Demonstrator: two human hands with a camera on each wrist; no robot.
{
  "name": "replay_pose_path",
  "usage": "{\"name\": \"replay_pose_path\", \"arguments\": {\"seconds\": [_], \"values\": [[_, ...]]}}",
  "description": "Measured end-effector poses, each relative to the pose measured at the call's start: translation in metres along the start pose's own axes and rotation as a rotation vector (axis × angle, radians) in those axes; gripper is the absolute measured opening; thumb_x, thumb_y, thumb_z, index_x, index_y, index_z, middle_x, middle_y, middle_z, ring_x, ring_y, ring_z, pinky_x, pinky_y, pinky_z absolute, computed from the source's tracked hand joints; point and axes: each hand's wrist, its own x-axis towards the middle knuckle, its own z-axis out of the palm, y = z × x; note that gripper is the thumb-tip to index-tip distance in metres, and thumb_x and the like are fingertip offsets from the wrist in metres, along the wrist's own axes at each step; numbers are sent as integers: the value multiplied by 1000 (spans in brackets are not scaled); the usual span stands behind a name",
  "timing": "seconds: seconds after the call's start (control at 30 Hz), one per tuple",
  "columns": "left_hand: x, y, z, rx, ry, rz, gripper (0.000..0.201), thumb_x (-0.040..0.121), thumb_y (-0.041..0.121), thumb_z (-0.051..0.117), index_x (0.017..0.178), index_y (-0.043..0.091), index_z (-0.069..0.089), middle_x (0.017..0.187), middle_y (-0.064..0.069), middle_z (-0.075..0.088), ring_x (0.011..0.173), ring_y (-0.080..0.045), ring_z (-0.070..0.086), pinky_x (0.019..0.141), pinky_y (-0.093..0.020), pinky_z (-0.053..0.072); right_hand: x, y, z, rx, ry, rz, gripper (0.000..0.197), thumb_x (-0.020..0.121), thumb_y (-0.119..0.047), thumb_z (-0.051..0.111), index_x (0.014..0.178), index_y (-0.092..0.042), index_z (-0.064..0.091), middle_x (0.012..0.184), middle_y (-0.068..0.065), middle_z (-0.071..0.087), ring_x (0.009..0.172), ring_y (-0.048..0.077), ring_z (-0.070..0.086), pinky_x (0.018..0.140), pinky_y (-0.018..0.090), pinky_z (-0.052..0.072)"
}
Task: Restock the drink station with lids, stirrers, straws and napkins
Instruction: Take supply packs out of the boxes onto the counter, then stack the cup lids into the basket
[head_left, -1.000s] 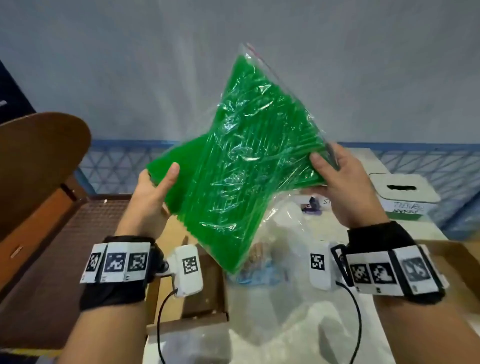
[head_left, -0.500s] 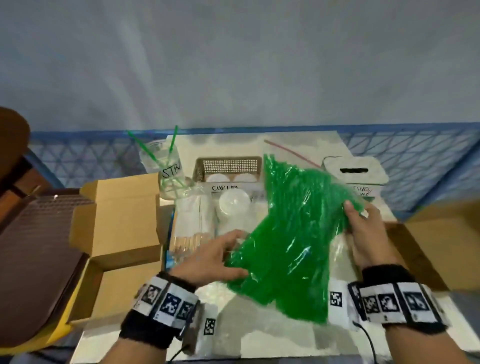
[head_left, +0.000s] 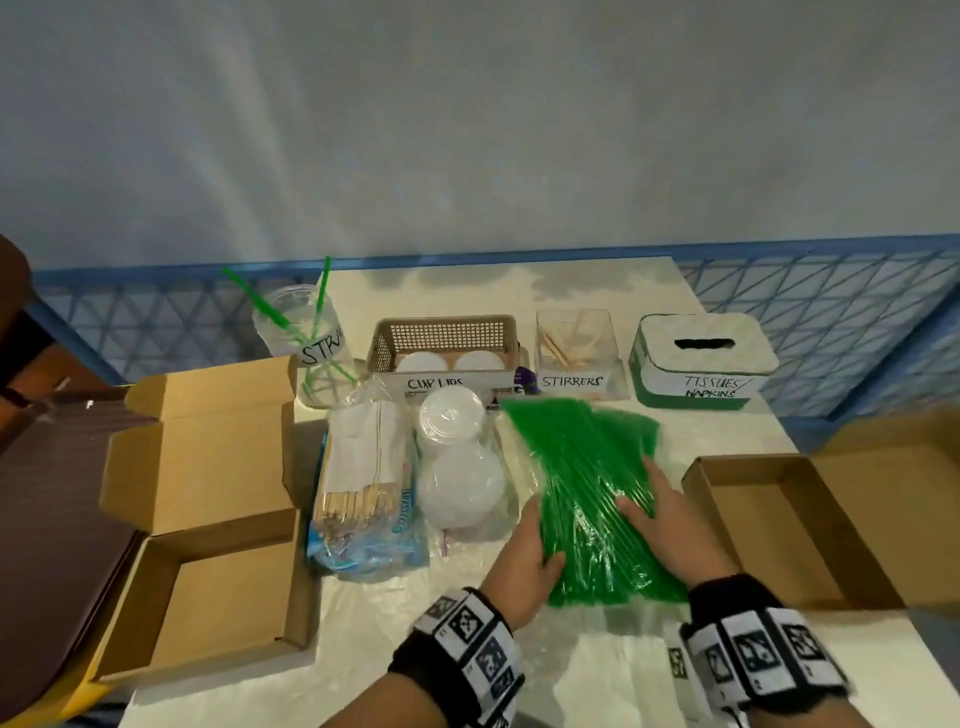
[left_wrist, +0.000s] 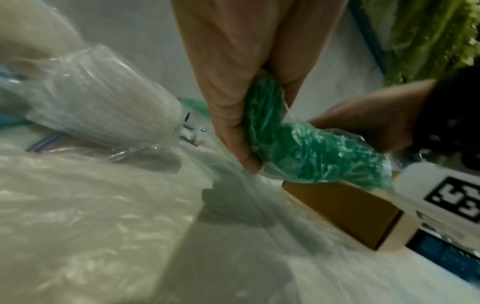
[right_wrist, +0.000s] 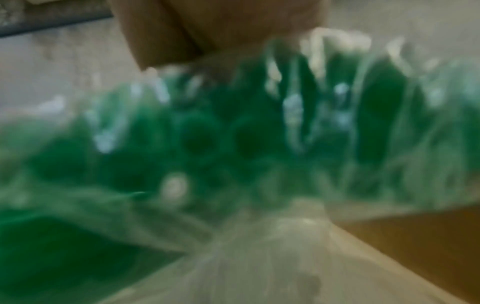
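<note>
A clear bag of green straws (head_left: 587, 499) lies on the white table (head_left: 519, 291), in front of the stirrers tub. My left hand (head_left: 527, 553) grips the bag's near left edge; in the left wrist view thumb and fingers of that hand (left_wrist: 241, 98) pinch the bunched bag (left_wrist: 298, 152). On top of the bag's right side my right hand (head_left: 657, 512) lies flat with straight fingers. The right wrist view is blurred and filled by the bag (right_wrist: 233, 133). The straw cup (head_left: 311, 348) at the back left holds a few green straws.
Along the back stand a cup-lids basket (head_left: 447, 340), a stirrers tub (head_left: 576, 353) and a tissues/napkins box (head_left: 701, 358). A bag of wooden stirrers (head_left: 363, 483) and a bag of lids (head_left: 457, 467) lie mid-table. Open cardboard boxes sit left (head_left: 208, 493) and right (head_left: 779, 525).
The straw bag came down from head height onto the table. My right hand shifted from gripping its edge to lying flat on top; the left hand keeps hold of it.
</note>
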Motion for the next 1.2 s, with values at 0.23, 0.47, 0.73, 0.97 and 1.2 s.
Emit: {"name": "replay_pose_path", "arguments": {"seconds": [0.23, 0.47, 0.73, 0.97, 1.2], "values": [[19, -7, 22, 221, 23, -50, 71, 96, 4, 42, 149, 6, -5, 154, -15, 15, 140, -21, 25, 106, -11, 16, 18, 1, 25, -182, 198, -38, 52, 96, -22, 46, 145, -29, 28, 135, 13, 42, 113, 29, 50, 95, 42, 45], [29, -12, 23, 303, 38, -86, 71, 92, -1, 48, 148, 1, 5, 150, -18, 18, 138, -25, 28, 114, -20, 21, 29, 7, 34, -163, 198, -96, 55, 96, -5, 40, 144, -30, 32, 144, 17, 30, 123, 31, 43, 102, 44, 42], [22, -12, 12, 315, 140, -37, 44, 96, 7, 44, 138, 0, 31, 140, -14, 35, 122, -20, 45, 104, -15, 29, 22, -6, 40, -307, 231, 10, 65, 93, 0, 43, 146, -31, 23, 155, 19, 0, 142, 37, 10, 115, 50, 11], [21, 4, -46, 199, 455, 41, 25, 93, 12, 50, 118, 6, 47, 121, -6, 47, 105, -11, 47, 92, -16, 38, 12, -54, 44, -67, 300, -160, 55, 92, -17, 53, 143, -20, 32, 156, 13, 7, 143, 30, 14, 116, 42, 16], [49, -1, -105, 109, 473, -243, 65, 89, 18, 58, 140, -3, 25, 141, -21, 33, 130, -32, 34, 105, -33, 29, 15, -118, 79, 288, -45, -117, 45, 95, -17, 49, 139, -13, 39, 136, 9, 49, 119, 22, 50, 101, 36, 41]]}}
